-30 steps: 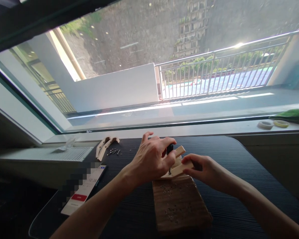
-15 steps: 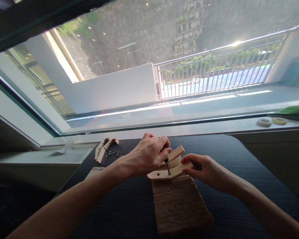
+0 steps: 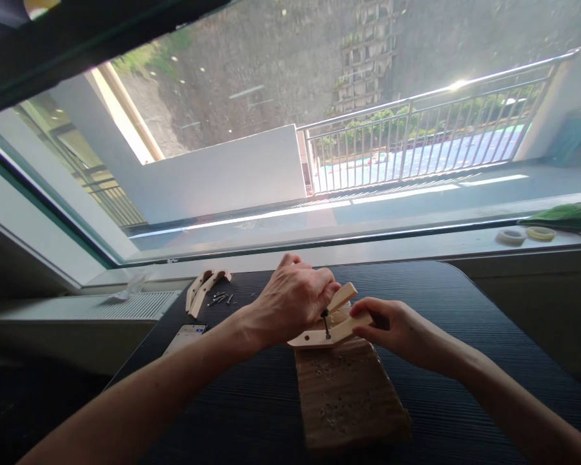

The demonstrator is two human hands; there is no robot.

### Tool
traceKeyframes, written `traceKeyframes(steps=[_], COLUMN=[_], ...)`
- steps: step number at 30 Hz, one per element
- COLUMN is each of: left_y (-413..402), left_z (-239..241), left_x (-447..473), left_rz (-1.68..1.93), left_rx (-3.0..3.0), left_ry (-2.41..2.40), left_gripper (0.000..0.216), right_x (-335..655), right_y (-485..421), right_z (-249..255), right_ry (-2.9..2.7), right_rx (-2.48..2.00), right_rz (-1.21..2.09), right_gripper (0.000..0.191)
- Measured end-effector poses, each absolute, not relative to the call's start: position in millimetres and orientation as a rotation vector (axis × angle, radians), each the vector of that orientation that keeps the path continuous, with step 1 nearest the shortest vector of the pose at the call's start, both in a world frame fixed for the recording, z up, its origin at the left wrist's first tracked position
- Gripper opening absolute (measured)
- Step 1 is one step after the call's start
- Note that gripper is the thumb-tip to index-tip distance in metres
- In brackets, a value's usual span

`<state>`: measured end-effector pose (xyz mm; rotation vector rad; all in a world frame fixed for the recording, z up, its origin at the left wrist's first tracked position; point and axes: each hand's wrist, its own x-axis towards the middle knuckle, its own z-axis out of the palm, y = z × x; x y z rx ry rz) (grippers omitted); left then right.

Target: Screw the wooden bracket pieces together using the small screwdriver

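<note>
My left hand [image 3: 297, 294] is closed round the handle of a screwdriver [image 3: 326, 323], most of which it hides. The shaft points down, its tip at a hole in a pale, bent wooden piece [image 3: 314, 339]. My right hand [image 3: 385, 321] pinches the right end of this piece between thumb and fingers. Another hole shows near the piece's rounded left end. Behind it a second pale wooden piece [image 3: 343, 296] slants up to the right. Both rest over a brown board [image 3: 351, 394] pitted with many small holes.
Two curved wooden pieces [image 3: 208, 290] with holes lie at the table's far left, beside several screws [image 3: 219, 298]. A phone [image 3: 188, 334] lies near my left forearm. Rolls of tape [image 3: 541, 233] and a green cloth-like thing [image 3: 559, 216] are on the windowsill [image 3: 416, 248].
My left hand has turned slightly on the screwdriver, its knuckles and fingers shifting a little to the right. My right hand keeps its pinch on the wooden piece.
</note>
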<state>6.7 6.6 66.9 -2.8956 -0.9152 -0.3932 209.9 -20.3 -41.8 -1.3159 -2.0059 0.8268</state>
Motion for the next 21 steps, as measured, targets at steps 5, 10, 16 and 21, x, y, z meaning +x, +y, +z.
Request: traceKeyframes(steps=[5,10,16,21], left_y=[7.9,4.8,1.0,4.4], left_z=[66.9,69.9,68.1,63.9], left_x=[5.8,4.8,1.4,-0.6], left_rz=[-0.386,-0.404,-0.527,-0.583], left_rx=[-2.901,-2.925,-2.975,-3.046], left_ry=[-0.894,-0.897,-1.017,-0.99], left_gripper=[0.024,0.018,0.018,0.018], right_x=[209.1,209.1,209.3,208.7], right_y=[-20.9,-21.7,-21.0,-20.8], right_z=[-40.5,-39.2,-39.9,-40.4], right_ry=[-2.002,-2.013,-2.001,-1.957], right_rx=[-1.326,-1.333,-1.292,-1.249], right_rz=[0.823,0.803,0.841,0.889], right_gripper=[0.024,0.024,0.026,0.026])
